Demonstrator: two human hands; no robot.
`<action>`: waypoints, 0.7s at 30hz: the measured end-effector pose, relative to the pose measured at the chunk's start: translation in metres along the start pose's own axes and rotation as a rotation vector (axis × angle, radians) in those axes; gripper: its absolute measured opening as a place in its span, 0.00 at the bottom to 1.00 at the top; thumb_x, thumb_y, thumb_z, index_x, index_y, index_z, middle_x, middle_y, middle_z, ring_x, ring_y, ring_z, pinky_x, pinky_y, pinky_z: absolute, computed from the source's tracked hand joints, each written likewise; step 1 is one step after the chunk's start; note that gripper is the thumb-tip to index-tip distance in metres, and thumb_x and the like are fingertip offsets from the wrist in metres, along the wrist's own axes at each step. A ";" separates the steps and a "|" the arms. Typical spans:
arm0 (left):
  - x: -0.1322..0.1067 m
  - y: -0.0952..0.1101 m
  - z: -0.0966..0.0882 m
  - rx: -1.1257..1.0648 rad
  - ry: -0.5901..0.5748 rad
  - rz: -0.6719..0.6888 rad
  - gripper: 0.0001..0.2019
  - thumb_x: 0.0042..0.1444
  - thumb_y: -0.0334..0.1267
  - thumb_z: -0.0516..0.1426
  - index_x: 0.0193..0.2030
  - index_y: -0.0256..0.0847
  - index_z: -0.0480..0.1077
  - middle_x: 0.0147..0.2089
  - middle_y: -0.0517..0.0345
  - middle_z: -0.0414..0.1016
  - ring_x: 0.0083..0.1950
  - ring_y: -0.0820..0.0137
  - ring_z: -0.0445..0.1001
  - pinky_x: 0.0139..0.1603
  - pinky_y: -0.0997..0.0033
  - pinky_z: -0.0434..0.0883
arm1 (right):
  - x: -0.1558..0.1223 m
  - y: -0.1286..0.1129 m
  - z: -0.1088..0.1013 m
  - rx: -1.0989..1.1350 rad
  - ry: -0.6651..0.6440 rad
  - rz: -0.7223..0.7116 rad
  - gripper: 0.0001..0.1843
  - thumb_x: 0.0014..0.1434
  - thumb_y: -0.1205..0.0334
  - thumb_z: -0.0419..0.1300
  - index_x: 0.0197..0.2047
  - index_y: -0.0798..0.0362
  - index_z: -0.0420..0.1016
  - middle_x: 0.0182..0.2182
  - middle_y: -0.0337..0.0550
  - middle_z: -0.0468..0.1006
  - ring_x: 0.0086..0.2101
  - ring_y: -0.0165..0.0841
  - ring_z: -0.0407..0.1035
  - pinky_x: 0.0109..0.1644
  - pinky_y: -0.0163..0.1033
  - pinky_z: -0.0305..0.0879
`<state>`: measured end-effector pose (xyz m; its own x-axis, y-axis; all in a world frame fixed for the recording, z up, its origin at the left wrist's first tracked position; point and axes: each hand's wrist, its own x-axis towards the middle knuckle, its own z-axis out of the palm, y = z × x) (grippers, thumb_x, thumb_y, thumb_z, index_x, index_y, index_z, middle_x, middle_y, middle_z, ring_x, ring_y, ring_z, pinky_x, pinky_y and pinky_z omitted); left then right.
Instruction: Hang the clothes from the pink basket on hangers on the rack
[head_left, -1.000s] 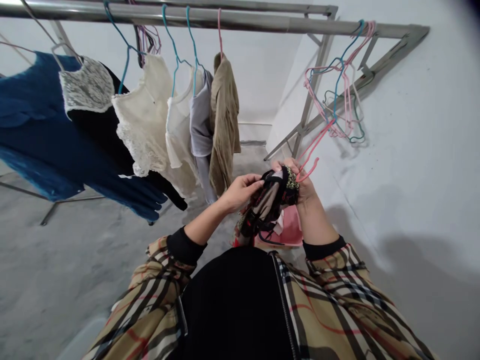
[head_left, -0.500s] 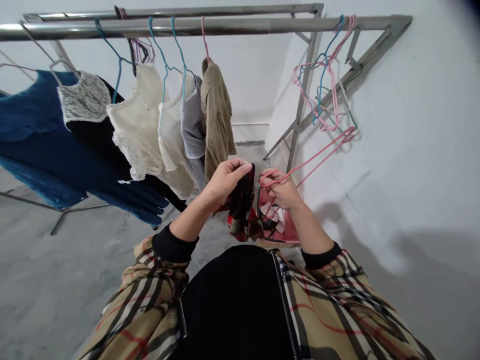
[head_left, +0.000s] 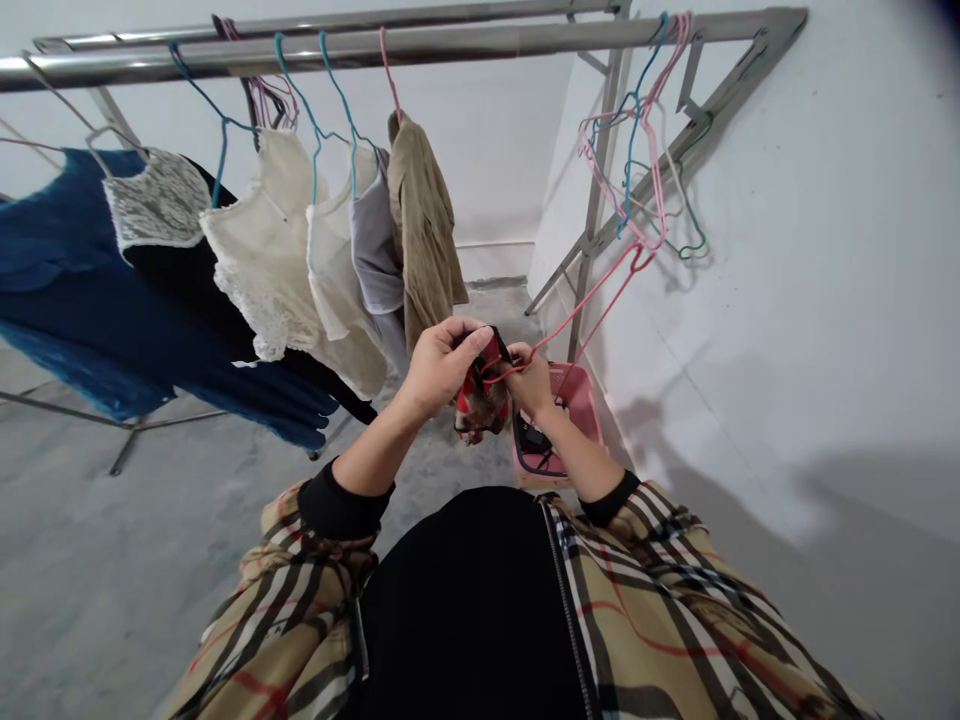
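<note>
The left hand (head_left: 442,362) is clenched around a small patterned garment (head_left: 474,405) of red and black cloth, which bunches and hangs just below its fingers. The right hand (head_left: 532,382), touching the same cloth, grips the lower end of a pink hanger (head_left: 592,292) whose wire slants up to the right. Both are held at chest height over a pink basket (head_left: 581,392) on the floor (head_left: 112,560), close to the white wall (head_left: 825,260). Above runs a metal rail (head_left: 420,42) carrying a tan garment (head_left: 421,230), a grey top (head_left: 373,255), cream tops (head_left: 262,250) and a blue garment (head_left: 67,280); a bunch of empty hangers (head_left: 646,150) dangles at its right end.
</note>
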<state>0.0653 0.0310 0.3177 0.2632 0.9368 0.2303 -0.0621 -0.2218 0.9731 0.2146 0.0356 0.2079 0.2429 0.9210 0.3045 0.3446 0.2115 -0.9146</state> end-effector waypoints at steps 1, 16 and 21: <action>0.000 -0.001 -0.002 -0.003 0.029 0.015 0.12 0.52 0.44 0.63 0.30 0.36 0.73 0.27 0.62 0.72 0.28 0.77 0.67 0.32 0.77 0.66 | -0.001 0.007 -0.001 -0.081 0.014 -0.002 0.07 0.51 0.57 0.58 0.29 0.52 0.70 0.27 0.39 0.74 0.30 0.33 0.67 0.39 0.38 0.62; 0.014 -0.023 -0.083 0.252 0.343 0.054 0.11 0.50 0.44 0.61 0.33 0.38 0.74 0.27 0.61 0.74 0.28 0.75 0.67 0.32 0.76 0.67 | 0.004 0.057 -0.108 -0.305 -0.055 0.226 0.05 0.43 0.63 0.56 0.27 0.53 0.70 0.22 0.36 0.70 0.26 0.31 0.63 0.33 0.34 0.60; 0.012 -0.038 -0.102 0.709 0.106 -0.024 0.13 0.52 0.44 0.59 0.39 0.38 0.78 0.34 0.55 0.80 0.35 0.68 0.74 0.40 0.70 0.70 | 0.007 0.029 -0.131 0.041 -0.058 0.364 0.07 0.39 0.64 0.58 0.25 0.55 0.70 0.20 0.35 0.68 0.24 0.28 0.63 0.29 0.33 0.59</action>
<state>-0.0275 0.0788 0.2832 0.1596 0.9569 0.2425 0.5928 -0.2894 0.7516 0.3450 0.0053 0.2180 0.2907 0.9551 -0.0572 0.2085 -0.1216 -0.9704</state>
